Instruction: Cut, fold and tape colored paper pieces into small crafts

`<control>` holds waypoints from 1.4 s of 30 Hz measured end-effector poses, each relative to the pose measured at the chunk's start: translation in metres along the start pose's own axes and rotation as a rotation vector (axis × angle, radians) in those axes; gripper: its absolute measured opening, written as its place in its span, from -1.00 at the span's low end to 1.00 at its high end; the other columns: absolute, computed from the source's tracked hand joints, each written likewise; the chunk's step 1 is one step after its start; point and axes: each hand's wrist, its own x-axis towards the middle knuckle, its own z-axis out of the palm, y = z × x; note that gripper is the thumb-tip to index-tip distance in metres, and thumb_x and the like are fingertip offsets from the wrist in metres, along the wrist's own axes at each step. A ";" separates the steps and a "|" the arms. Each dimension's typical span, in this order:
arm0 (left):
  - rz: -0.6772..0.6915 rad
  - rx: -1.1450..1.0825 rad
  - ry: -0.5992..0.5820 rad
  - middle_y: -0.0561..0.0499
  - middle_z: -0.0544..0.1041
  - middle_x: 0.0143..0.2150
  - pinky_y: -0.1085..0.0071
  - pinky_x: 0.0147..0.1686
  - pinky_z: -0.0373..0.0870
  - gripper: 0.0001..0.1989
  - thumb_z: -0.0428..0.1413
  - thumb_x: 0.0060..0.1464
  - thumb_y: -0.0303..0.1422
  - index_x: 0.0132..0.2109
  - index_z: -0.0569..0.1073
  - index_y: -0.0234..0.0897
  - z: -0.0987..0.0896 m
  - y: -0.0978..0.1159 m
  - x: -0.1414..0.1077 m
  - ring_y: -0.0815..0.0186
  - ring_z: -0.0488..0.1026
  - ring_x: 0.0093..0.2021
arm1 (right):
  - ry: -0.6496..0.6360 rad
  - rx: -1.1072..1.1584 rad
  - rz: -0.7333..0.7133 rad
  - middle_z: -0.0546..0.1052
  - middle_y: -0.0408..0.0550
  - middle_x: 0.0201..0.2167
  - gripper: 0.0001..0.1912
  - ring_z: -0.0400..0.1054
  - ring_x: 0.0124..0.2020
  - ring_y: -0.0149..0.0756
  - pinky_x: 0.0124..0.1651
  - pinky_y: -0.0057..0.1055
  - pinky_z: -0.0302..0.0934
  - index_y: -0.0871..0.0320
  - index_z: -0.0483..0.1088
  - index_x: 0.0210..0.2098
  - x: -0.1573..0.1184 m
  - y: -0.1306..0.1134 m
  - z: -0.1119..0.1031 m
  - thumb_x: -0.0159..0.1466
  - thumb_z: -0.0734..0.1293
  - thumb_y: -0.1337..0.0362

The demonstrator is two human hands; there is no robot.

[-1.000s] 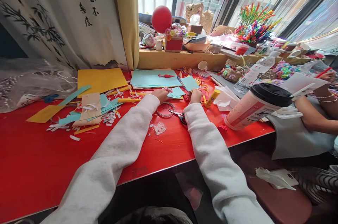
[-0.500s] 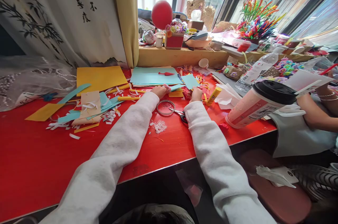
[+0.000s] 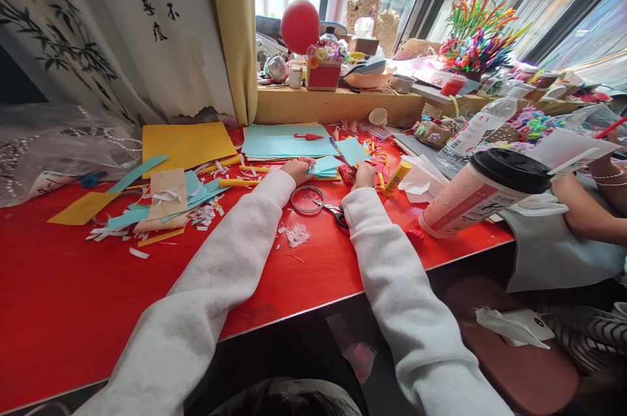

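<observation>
My left hand [image 3: 296,172] is closed at the left edge of some small light blue paper pieces [image 3: 324,166], which overlap orange paper. Something pink shows at its fingertips. My right hand [image 3: 364,176] is curled just below a light blue paper square [image 3: 353,151]; what its fingers hold is hidden. Between my forearms lies a round clear ring-shaped roll [image 3: 307,200], with scissors [image 3: 337,212] beside it, their blades reaching its rim. A yellow glue stick [image 3: 396,179] stands tilted right of my right hand.
Paper scraps [image 3: 203,213] and an orange sheet [image 3: 189,149] lie at left. Light blue sheets [image 3: 279,140] are stacked behind my hands. A large lidded cup [image 3: 482,197] and a water bottle [image 3: 480,128] stand at right, near another person's arm [image 3: 582,210].
The small light blue paper by my left hand has shifted toward me and now covers most of the orange paper. My right hand has barely moved.
</observation>
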 end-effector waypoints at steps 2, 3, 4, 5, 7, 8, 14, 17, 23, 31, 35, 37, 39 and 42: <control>0.004 0.001 -0.015 -0.19 0.47 -0.15 0.28 -0.07 0.29 -0.61 0.05 -0.03 -0.14 -0.17 0.42 -0.37 -0.002 0.001 -0.001 0.03 0.40 -0.08 | 0.003 0.001 0.004 0.25 -0.26 -0.74 -0.83 0.17 -0.77 -0.55 -0.73 -0.62 0.10 0.15 0.11 -0.58 0.000 0.000 0.000 0.15 0.14 0.37; 0.003 0.001 -0.018 -0.17 0.47 -0.14 0.30 -0.05 0.29 -0.62 0.06 -0.04 -0.15 -0.16 0.42 -0.36 -0.002 0.001 -0.001 0.06 0.40 -0.07 | 0.005 0.003 0.005 0.25 -0.26 -0.74 -0.83 0.17 -0.77 -0.55 -0.73 -0.61 0.09 0.15 0.11 -0.58 0.000 0.000 0.000 0.14 0.14 0.38; 0.000 0.001 -0.018 -0.15 0.48 -0.14 0.34 -0.04 0.28 -0.63 0.07 -0.05 -0.17 -0.15 0.42 -0.35 -0.003 0.002 -0.001 0.09 0.40 -0.07 | 0.006 0.004 0.006 0.25 -0.26 -0.74 -0.83 0.17 -0.77 -0.54 -0.74 -0.62 0.08 0.15 0.10 -0.58 -0.001 -0.001 0.000 0.14 0.14 0.38; -0.003 0.003 -0.019 -0.13 0.48 -0.14 0.37 -0.03 0.28 -0.64 0.08 -0.05 -0.19 -0.15 0.42 -0.34 -0.003 0.002 -0.001 0.11 0.40 -0.06 | 0.006 0.006 0.007 0.25 -0.26 -0.74 -0.83 0.17 -0.77 -0.54 -0.74 -0.62 0.07 0.15 0.10 -0.58 -0.001 -0.001 0.000 0.14 0.14 0.38; -0.007 0.011 -0.020 -0.11 0.47 -0.14 0.39 -0.02 0.27 -0.66 0.05 -0.04 -0.23 -0.13 0.42 -0.33 -0.002 0.002 -0.001 0.14 0.40 -0.06 | 0.006 0.010 0.009 0.26 -0.26 -0.74 -0.84 0.17 -0.76 -0.54 -0.74 -0.63 0.06 0.15 0.11 -0.57 -0.001 -0.001 0.000 0.14 0.13 0.39; -0.010 0.018 -0.020 -0.11 0.47 -0.14 0.39 -0.02 0.27 -0.67 0.02 -0.01 -0.25 -0.12 0.42 -0.34 -0.002 0.002 -0.001 0.15 0.40 -0.06 | 0.008 0.011 0.009 0.26 -0.26 -0.74 -0.84 0.18 -0.76 -0.55 -0.74 -0.63 0.06 0.15 0.11 -0.57 -0.001 -0.001 0.000 0.14 0.14 0.39; -0.015 0.039 -0.007 -0.17 0.45 -0.09 0.31 -0.01 0.26 -0.67 -0.10 0.07 -0.36 -0.05 0.38 -0.37 0.000 0.001 -0.001 0.12 0.39 -0.02 | 0.005 -0.002 0.012 0.27 -0.25 -0.73 -0.86 0.17 -0.75 -0.56 -0.73 -0.64 0.08 0.17 0.13 -0.56 -0.001 -0.001 0.000 0.13 0.14 0.39; -0.017 0.028 0.012 -0.18 0.42 -0.02 0.29 0.00 0.26 -0.65 -0.16 0.13 -0.34 0.00 0.33 -0.36 0.002 0.000 0.000 0.13 0.38 -0.01 | 0.003 -0.020 0.017 0.28 -0.25 -0.72 -0.87 0.17 -0.75 -0.56 -0.73 -0.65 0.07 0.17 0.13 -0.55 -0.001 -0.002 0.000 0.13 0.13 0.38; -0.031 -0.028 0.033 -0.15 0.39 0.01 0.32 0.01 0.24 -0.67 -0.18 0.13 -0.39 0.01 0.31 -0.33 0.005 -0.004 0.002 0.16 0.37 0.00 | -0.009 -0.126 0.000 0.28 -0.24 -0.70 -0.87 0.19 -0.72 -0.56 -0.70 -0.65 0.11 0.16 0.11 -0.53 -0.003 -0.003 0.000 0.15 0.10 0.37; -0.012 -0.134 0.018 -0.12 0.28 0.11 0.51 0.08 0.14 -0.40 -0.13 -0.17 -0.72 0.09 0.22 -0.40 0.011 -0.006 0.009 0.33 0.25 0.10 | -0.187 -0.562 -0.154 0.34 -0.15 -0.66 -0.85 0.33 -0.54 -0.40 -0.42 -0.46 0.26 0.18 0.24 -0.55 -0.009 -0.002 0.002 0.13 0.15 0.32; -0.074 -0.184 0.071 -0.07 0.27 0.12 0.50 0.09 0.14 -0.43 -0.15 -0.19 -0.72 0.03 0.28 -0.37 0.007 -0.008 0.008 0.35 0.21 0.11 | -0.261 -0.827 -0.283 0.49 -0.01 -0.44 -0.87 0.35 -0.21 -0.19 -0.10 -0.30 0.18 0.18 0.39 -0.53 -0.016 -0.002 0.002 0.07 0.24 0.28; -0.135 -0.198 0.104 -0.05 0.31 0.10 0.35 0.09 0.16 -0.49 -0.14 -0.17 -0.69 -0.04 0.34 -0.31 0.002 -0.012 0.005 0.26 0.21 0.11 | -0.286 -0.926 -0.318 0.51 0.04 -0.31 -0.84 0.31 -0.11 -0.13 -0.03 -0.25 0.13 0.17 0.44 -0.44 -0.019 -0.001 0.002 0.09 0.24 0.26; -0.203 -0.208 0.135 -0.09 0.35 0.05 0.15 0.07 0.14 -0.58 -0.11 -0.15 -0.65 -0.12 0.38 -0.30 -0.001 -0.014 0.001 0.11 0.20 0.11 | -0.303 -1.002 -0.348 0.49 0.09 -0.20 -0.75 0.29 -0.06 -0.10 0.00 -0.23 0.10 0.17 0.46 -0.29 -0.022 -0.002 0.003 0.12 0.22 0.22; -0.259 -0.242 0.148 -0.14 0.38 0.01 0.01 0.08 0.05 -0.68 -0.06 -0.14 -0.61 -0.20 0.41 -0.31 -0.002 -0.014 -0.001 0.01 0.18 0.11 | -0.326 -1.080 -0.391 0.43 0.11 -0.06 -0.64 0.26 0.00 -0.10 0.01 -0.24 0.09 0.19 0.40 -0.09 -0.027 -0.003 0.004 0.16 0.20 0.20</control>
